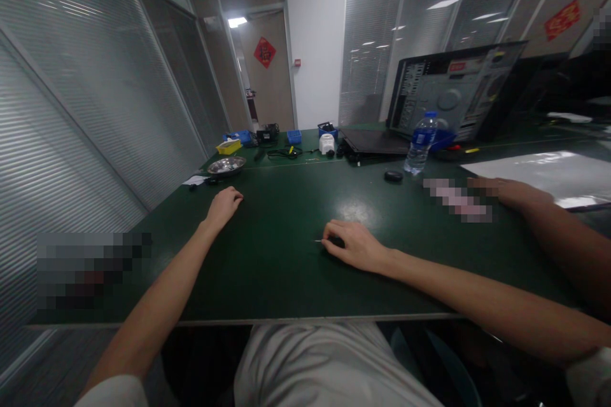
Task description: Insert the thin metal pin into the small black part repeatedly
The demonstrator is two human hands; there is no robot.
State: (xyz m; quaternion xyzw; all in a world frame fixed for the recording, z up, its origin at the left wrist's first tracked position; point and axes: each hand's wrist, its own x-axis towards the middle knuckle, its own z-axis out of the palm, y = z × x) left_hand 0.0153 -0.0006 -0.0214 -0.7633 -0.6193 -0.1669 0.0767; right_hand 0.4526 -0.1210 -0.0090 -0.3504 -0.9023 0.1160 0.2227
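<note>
My right hand (356, 245) rests on the green table (281, 280), its fingers closed around a small dark tool with a thin metal tip (317, 241) that points left. Most of that tool is hidden by my fingers, so its exact kind does not show. To the left, my left hand (224, 205) lies on the tabletop with its fingers curled together. Whether anything is inside it I cannot make out. Beyond that hand stands a round metal dish (226, 166) with small items in it.
Another person's hand (518, 194) lies at the right, beside a white sheet (548, 168). A water bottle (421, 143), a black mouse-like object (393, 176), a closed black laptop (375, 142) and an open computer case (449, 95) stand beyond. Blue bins (294, 137) and cables (286, 152) line the back.
</note>
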